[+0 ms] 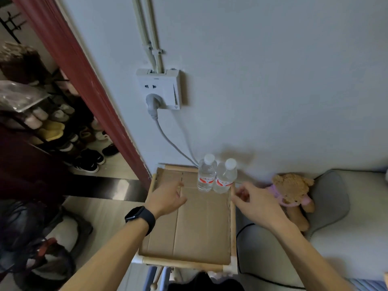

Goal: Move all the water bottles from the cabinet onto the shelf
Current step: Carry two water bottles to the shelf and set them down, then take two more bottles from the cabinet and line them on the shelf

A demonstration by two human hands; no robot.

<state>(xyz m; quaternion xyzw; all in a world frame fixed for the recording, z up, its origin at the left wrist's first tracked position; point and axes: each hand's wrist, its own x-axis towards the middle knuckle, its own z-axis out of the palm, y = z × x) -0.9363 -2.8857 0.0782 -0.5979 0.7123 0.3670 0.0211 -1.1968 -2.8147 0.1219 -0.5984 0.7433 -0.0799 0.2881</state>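
Note:
Two clear water bottles with white caps and red labels stand upright side by side at the far right corner of the shelf top: the left bottle (206, 175) and the right bottle (225, 177). The shelf (195, 234) is a wooden frame lined with brown cardboard. My left hand (168, 196), with a black watch on its wrist, hovers over the cardboard left of the bottles, fingers spread and empty. My right hand (255, 203) hangs over the shelf's right rail, just below and right of the bottles, fingers loosely apart and holding nothing. No cabinet is in view.
A wall socket (159, 89) with a grey plug and cable (168, 139) sits above the shelf. A teddy bear (292, 194) lies on grey cushions (327, 206) to the right. A red door frame (84, 80), a shoe rack (63, 131) and bags (37, 248) are at the left.

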